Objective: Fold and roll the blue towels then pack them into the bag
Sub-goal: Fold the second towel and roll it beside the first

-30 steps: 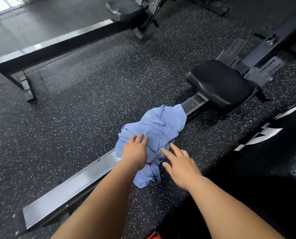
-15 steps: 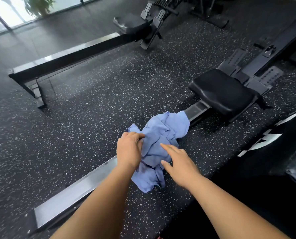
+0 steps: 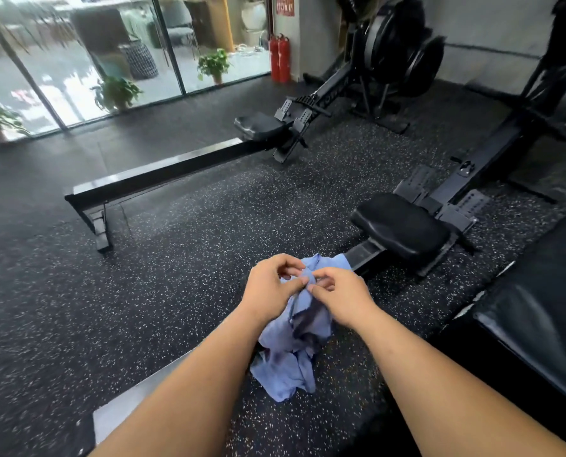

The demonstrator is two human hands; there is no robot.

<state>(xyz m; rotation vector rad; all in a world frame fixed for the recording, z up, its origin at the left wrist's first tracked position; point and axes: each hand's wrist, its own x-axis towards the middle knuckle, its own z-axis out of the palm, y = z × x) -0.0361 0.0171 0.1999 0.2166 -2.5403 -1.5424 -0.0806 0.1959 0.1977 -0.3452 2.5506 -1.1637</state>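
A crumpled blue towel (image 3: pixel 291 351) hangs in a bunch from both of my hands, over the rail of the near rowing machine. My left hand (image 3: pixel 270 290) pinches its top edge between thumb and fingers. My right hand (image 3: pixel 339 296) pinches the same edge right beside it, fingertips almost touching the left ones. The towel's lower folds trail down to the speckled floor. No bag can be made out with certainty.
The near rower's black seat (image 3: pixel 402 225) and rail (image 3: pixel 365 253) lie just beyond the towel. A second rower (image 3: pixel 176 169) stretches across the floor further back. A black padded object (image 3: pixel 535 321) fills the right edge. Glass doors, potted plants and red extinguishers (image 3: pixel 280 57) stand at the back.
Both hands went from resting on the towel to pinching its top edge and lifting it off the rail. The camera has tilted up, showing the room's far side.
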